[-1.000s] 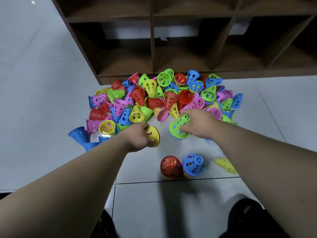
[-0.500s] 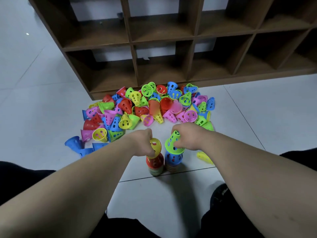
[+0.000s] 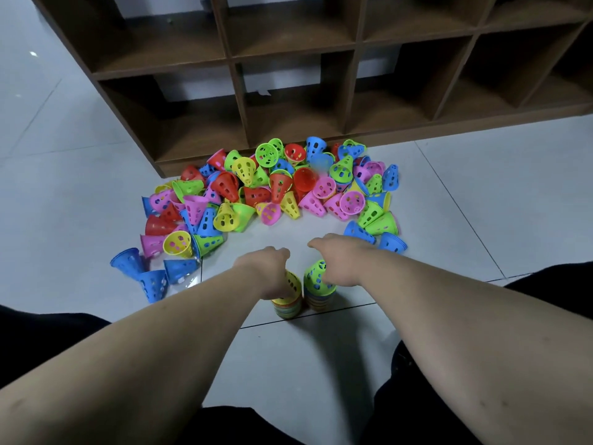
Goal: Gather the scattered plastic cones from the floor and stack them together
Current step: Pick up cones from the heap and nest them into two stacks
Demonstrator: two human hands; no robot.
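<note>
Item: two standing stacks of perforated plastic cones, side by side and just apart, on the grey tiled floor [image 3: 449,203] directly in front of the person, between the dark-clad legs [image 3: 407,406]. Left stack [image 3: 287,306]: topped by a yellow cone [image 3: 292,282], long axis upright, tip hidden under the left hand [image 3: 268,269], whose fingers curl down round it in a grip. Right stack [image 3: 321,300]: topped by a green cone [image 3: 316,277], leaning slightly left, lying under the right hand [image 3: 341,260]; the hand touches it, but its fingertips are hidden, so hold or release cannot be told. Remaining stock: heap of loose cones [image 3: 272,187] in red, pink, yellow, green and blue, lying on their sides at all angles, straight ahead of both hands against the foot of the brown shelf unit [image 3: 237,91]. Nearest pieces: blue cones [image 3: 391,244] just beyond the right wrist, closer to the right hand; another blue cluster [image 3: 150,281] well off to the left, the left hand's side. Clearances: a bare patch of tile lies between hands and heap, giving open reach forward; the two stacks stand close enough that a sideways knock to one would likely topple the other. Progress, judged: early, most cones unstacked.
</note>
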